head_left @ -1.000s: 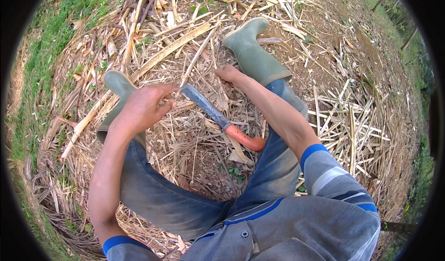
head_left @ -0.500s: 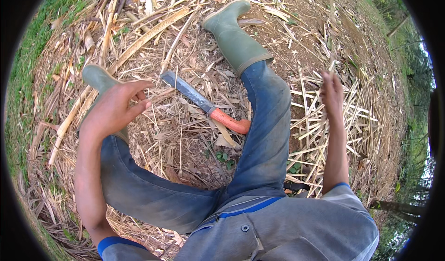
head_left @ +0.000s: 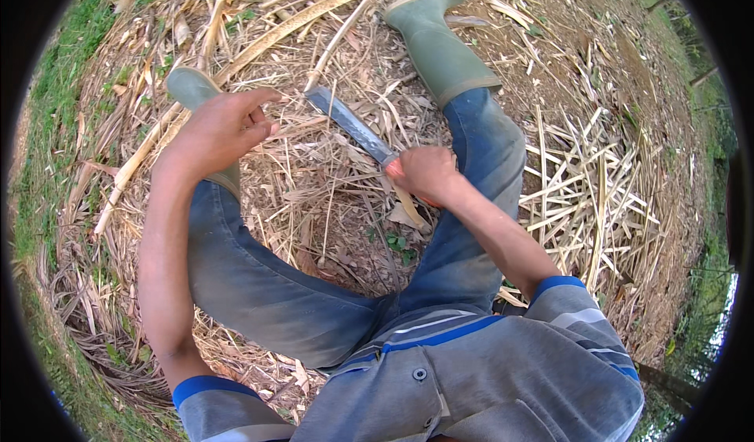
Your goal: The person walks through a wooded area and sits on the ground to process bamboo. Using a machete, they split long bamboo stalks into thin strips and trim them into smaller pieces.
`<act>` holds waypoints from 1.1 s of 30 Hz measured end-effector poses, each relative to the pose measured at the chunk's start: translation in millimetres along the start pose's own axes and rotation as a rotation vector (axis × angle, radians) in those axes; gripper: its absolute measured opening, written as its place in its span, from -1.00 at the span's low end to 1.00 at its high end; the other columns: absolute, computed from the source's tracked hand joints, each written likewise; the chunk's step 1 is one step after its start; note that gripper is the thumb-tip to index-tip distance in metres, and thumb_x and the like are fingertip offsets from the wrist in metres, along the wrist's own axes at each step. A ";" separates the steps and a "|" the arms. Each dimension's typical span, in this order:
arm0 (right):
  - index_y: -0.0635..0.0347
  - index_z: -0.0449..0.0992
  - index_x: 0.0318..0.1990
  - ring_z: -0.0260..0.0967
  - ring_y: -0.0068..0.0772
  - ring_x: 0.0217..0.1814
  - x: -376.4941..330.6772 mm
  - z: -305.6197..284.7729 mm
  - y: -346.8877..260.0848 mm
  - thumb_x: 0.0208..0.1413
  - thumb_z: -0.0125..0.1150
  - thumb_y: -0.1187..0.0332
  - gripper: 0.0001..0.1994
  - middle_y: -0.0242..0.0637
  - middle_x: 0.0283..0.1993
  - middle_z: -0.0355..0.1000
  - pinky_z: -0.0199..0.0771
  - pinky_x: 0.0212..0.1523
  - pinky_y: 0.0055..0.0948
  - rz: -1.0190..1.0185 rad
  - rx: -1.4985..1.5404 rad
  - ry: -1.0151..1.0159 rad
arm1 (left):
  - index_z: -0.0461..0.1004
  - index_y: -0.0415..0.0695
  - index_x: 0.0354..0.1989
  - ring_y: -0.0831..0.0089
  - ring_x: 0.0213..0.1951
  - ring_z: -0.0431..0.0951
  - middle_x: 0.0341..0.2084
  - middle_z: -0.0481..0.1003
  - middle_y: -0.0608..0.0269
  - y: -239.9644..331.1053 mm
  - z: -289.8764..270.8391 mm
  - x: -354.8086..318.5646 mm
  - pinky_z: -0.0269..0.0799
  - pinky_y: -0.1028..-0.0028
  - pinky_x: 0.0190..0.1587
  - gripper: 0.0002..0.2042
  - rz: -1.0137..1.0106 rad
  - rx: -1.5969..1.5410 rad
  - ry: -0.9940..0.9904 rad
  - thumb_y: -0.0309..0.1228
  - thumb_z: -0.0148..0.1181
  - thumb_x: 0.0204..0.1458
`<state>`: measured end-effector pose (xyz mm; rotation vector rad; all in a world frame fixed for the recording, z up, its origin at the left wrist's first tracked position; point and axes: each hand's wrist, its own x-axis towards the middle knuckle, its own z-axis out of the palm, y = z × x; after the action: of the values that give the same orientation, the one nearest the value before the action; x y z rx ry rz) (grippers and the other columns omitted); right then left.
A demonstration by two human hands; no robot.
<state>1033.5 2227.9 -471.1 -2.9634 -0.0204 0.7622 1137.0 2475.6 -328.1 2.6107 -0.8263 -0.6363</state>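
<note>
Knife, 11 o'clock, between the legs | right hand, earlier above sticks at 3 o'clock, now wrapped round its orange handle | left hand, 10 o'clock, curved, thumb apart

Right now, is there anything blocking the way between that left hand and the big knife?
Nothing visible stands between the left hand and the knife; a gap above dry plant scraps separates them. The right hand is closed around the orange handle.
</note>
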 end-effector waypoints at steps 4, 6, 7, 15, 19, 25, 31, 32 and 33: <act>0.32 0.37 -0.23 0.49 -0.12 -0.21 29.1 62.3 15.2 -0.13 0.26 0.11 -0.55 -0.01 -0.27 0.48 0.49 -0.27 -0.22 -0.044 0.185 0.022 | 0.39 -0.17 0.03 0.23 -0.34 0.52 -0.47 0.51 0.08 -6.9 -1.2 -2.6 0.39 0.31 -0.22 -0.62 0.032 0.071 0.043 -0.42 0.15 0.00; 0.31 0.39 -0.21 0.49 -0.13 -0.21 25.4 68.5 23.8 -0.10 0.21 0.15 -0.59 0.00 -0.26 0.48 0.47 -0.23 -0.24 -0.050 0.330 0.075 | 0.40 -0.17 0.02 0.20 -0.34 0.53 -0.46 0.53 0.05 -17.8 3.9 2.0 0.39 0.30 -0.23 -0.62 0.059 0.095 0.022 -0.40 0.17 -0.01; 0.31 0.40 -0.20 0.49 -0.13 -0.21 23.6 69.7 26.6 -0.08 0.19 0.17 -0.61 0.01 -0.25 0.48 0.47 -0.21 -0.25 -0.049 0.405 0.099 | 0.40 -0.17 0.01 0.18 -0.33 0.54 -0.45 0.53 0.04 -23.8 3.5 4.8 0.40 0.28 -0.22 -0.63 0.041 0.127 0.003 -0.40 0.17 -0.02; 0.27 0.32 -0.28 0.26 -0.57 -0.68 27.3 41.8 11.1 0.04 0.22 0.21 -0.69 -0.40 -0.59 0.28 0.32 -0.68 -0.54 0.006 1.492 0.115 | 0.42 -0.14 -0.04 0.05 -0.15 0.50 -0.27 0.51 -0.06 -147.4 -12.3 111.5 0.40 0.20 -0.07 -0.63 -0.142 0.476 0.100 -0.32 0.13 -0.06; 0.26 0.32 -0.29 0.25 -0.60 -0.68 34.7 44.4 24.8 0.04 0.26 0.32 -0.74 -0.41 -0.59 0.28 0.31 -0.69 -0.55 0.020 1.631 0.212 | 0.35 -0.14 0.05 0.05 -0.05 0.46 -0.12 0.46 -0.10 -184.4 -1.8 201.2 0.35 0.22 0.04 -0.56 -0.242 0.380 0.307 -0.29 0.13 -0.04; 0.23 0.32 -0.31 0.26 -0.58 -0.68 22.8 41.1 20.1 0.04 0.25 0.31 -0.76 -0.40 -0.59 0.29 0.32 -0.69 -0.55 0.068 1.716 0.114 | 0.11 -0.11 0.23 0.01 0.11 0.32 0.12 0.27 -0.14 -212.3 48.9 269.4 0.19 0.17 0.18 -0.37 -0.422 0.290 0.357 -0.24 0.14 -0.04; 0.27 0.31 -0.31 0.26 -0.59 -0.67 24.6 37.4 15.9 0.03 0.24 0.31 -0.75 -0.39 -0.59 0.28 0.32 -0.66 -0.53 0.106 1.678 0.030 | 0.14 -0.06 0.20 0.18 0.02 0.44 0.04 0.38 0.01 -212.4 68.1 288.7 -0.07 -0.01 0.26 -0.41 -0.502 0.452 0.278 -0.17 0.13 0.00; 0.27 0.31 -0.31 0.26 -0.59 -0.68 25.1 37.1 15.3 0.04 0.24 0.31 -0.75 -0.39 -0.60 0.28 0.32 -0.66 -0.53 0.111 1.676 0.031 | 0.17 -0.06 0.18 0.20 -0.01 0.47 0.04 0.38 0.05 -207.1 69.0 289.0 -0.06 -0.02 0.25 -0.44 -0.504 0.469 0.255 -0.15 0.13 0.01; 0.27 0.31 -0.31 0.26 -0.59 -0.68 24.4 37.0 13.0 0.04 0.24 0.31 -0.75 -0.39 -0.60 0.28 0.32 -0.66 -0.53 0.112 1.675 0.027 | 0.25 -0.06 0.11 0.25 -0.08 0.52 -0.06 0.46 0.11 -209.1 73.8 284.1 -0.04 -0.02 0.24 -0.47 -0.453 0.567 0.320 -0.11 0.16 -0.01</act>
<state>1036.9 2218.5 -516.3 -1.3615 0.5029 0.3554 1403.4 2453.8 -569.7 3.3347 -0.3416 -0.0645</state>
